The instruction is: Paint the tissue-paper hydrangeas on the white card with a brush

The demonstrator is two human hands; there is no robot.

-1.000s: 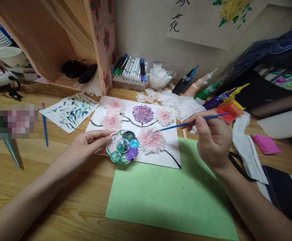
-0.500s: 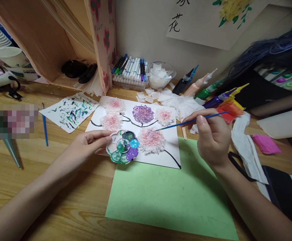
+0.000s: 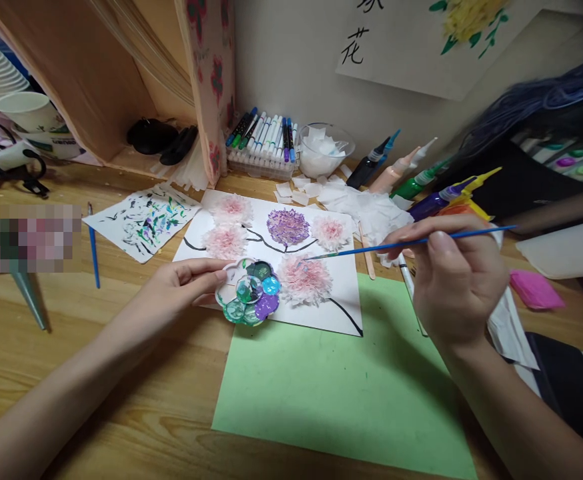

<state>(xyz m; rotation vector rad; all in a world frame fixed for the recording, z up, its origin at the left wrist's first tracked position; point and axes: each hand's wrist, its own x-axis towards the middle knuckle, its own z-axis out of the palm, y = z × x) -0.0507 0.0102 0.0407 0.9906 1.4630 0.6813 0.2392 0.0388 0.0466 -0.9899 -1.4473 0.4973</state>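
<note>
Flower picture (image 3: 346,283) lies on the surface (image 3: 161,400), just beyond the left hand (image 3: 184,283), whose fingers pinch a palette (image 3: 249,291). The right hand's (image 3: 456,280) fingers grip 1 blue brush (image 3: 371,249), its tip at the big pink flower (image 3: 306,283) left of them. Looks like dabbing colour; the next touch would need a light, steady tip.

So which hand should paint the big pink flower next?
Probably the right hand: it holds the blue brush, with the tip at the big pink flower. The left hand is busy holding the paint palette.
</note>
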